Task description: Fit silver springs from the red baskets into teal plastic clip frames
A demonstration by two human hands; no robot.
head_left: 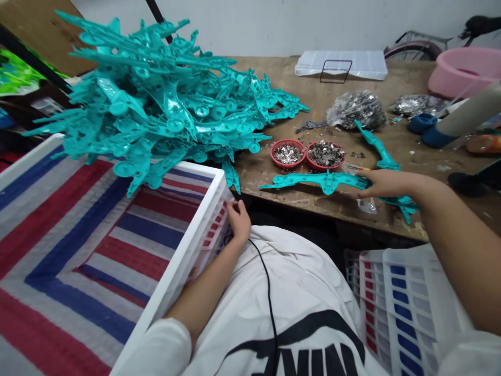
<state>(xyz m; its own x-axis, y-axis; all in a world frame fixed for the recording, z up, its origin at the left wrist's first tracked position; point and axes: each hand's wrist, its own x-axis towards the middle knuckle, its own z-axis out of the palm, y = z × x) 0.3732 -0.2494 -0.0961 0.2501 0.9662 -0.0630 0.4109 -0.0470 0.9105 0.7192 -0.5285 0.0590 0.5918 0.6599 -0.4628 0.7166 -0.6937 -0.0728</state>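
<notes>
My right hand [395, 185] reaches over the table edge, its fingers and thumb around the end of a long teal plastic part [329, 181]. A second teal plastic part [378, 146] lies behind that hand, and more teal plastic shows below it. Beside the white crate [219, 183], my left hand [239, 219] is closed in a pinch at the corner; what its fingertips hold, if anything, is hidden. Two small red baskets, one with shiny metal pieces [287, 154] and one with darker metal pieces [325, 155], stand behind the long part.
A tall heap of teal parts [168, 104] covers the table's left side and overhangs the striped-lined crate. Behind are a bag of metal pieces [358, 109], a clear plastic case [340, 63] and a pink tub [465, 73]. Another white crate [407, 303] stands low on the right.
</notes>
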